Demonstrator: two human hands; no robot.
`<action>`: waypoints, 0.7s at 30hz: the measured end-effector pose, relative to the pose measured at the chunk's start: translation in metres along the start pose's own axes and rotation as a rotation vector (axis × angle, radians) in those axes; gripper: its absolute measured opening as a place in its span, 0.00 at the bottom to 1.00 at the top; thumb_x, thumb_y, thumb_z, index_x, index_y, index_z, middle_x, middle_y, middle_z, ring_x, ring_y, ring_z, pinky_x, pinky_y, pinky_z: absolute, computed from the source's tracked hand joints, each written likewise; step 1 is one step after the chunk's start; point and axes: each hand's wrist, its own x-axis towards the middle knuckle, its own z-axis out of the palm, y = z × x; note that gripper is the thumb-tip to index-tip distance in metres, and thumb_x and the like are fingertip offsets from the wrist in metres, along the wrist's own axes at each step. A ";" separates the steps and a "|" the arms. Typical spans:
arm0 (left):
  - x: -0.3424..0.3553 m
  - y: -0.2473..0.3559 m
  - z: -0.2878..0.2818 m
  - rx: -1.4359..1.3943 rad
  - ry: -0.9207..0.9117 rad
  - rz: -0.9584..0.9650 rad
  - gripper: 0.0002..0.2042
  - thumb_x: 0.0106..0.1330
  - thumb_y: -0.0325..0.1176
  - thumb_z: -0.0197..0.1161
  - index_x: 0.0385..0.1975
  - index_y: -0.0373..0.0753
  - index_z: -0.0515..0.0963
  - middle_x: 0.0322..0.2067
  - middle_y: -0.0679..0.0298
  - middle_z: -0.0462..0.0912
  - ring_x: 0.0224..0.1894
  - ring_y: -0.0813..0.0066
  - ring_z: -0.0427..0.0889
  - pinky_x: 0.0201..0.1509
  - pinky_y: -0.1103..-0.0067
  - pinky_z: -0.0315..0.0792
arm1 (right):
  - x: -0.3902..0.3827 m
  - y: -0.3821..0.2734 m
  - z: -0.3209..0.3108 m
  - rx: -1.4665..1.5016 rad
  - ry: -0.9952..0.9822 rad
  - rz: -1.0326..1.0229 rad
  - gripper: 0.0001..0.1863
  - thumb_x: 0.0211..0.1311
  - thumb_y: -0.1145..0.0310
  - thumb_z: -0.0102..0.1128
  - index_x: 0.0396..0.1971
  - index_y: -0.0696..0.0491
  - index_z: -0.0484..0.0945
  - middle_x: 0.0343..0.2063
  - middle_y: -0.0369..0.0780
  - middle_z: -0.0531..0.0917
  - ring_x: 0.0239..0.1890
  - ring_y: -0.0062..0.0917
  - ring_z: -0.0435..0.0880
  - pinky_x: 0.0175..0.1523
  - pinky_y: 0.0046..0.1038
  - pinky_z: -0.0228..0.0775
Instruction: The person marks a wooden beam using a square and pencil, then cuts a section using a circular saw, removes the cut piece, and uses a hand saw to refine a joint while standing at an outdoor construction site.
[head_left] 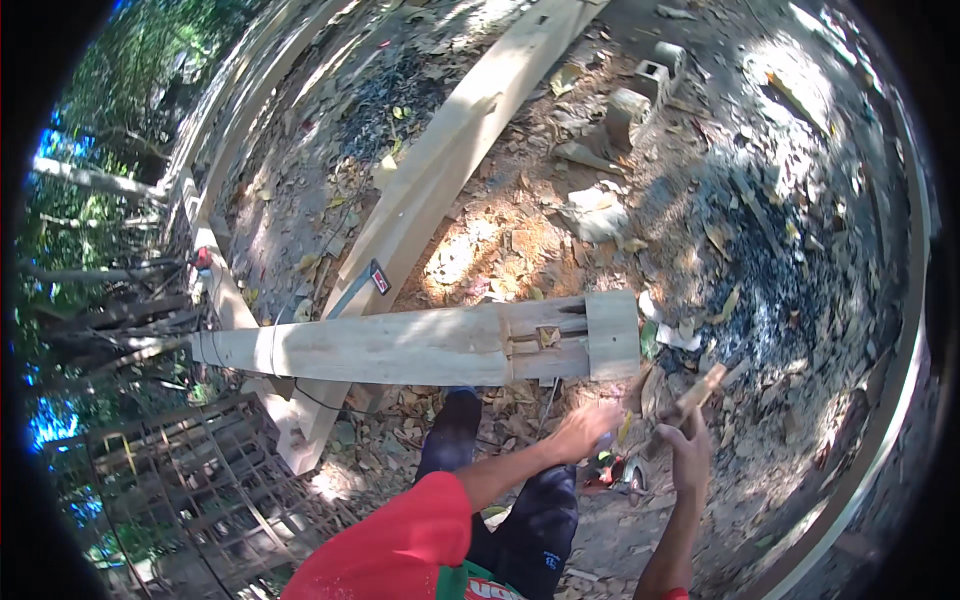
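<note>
My right hand grips a short wooden piece at the lower right. My left hand is just left of it, its fingers blurred, so whether they hold anything is unclear. Above both hands a pale timber beam lies crosswise, with a notched recess and a square opening near its right end. A small tool with red parts lies on the ground below my hands. A flat grey tool with a red grip rests on a diagonal timber behind the beam.
Leaf-strewn dirt with charred patches surrounds the timbers. Concrete blocks lie at the top right, a rusty metal grid at the lower left. A red object sits on timber at left, beside branches and trees. My legs are below the beam.
</note>
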 end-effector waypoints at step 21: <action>-0.358 -0.333 -0.356 0.515 0.769 -1.000 0.13 0.61 0.36 0.57 0.41 0.37 0.78 0.50 0.53 0.75 0.56 0.50 0.68 0.64 0.54 0.58 | 0.315 -0.021 0.717 -0.945 -0.415 -0.536 0.28 0.51 0.59 0.70 0.41 0.67 0.69 0.35 0.59 0.81 0.40 0.51 0.81 0.47 0.40 0.73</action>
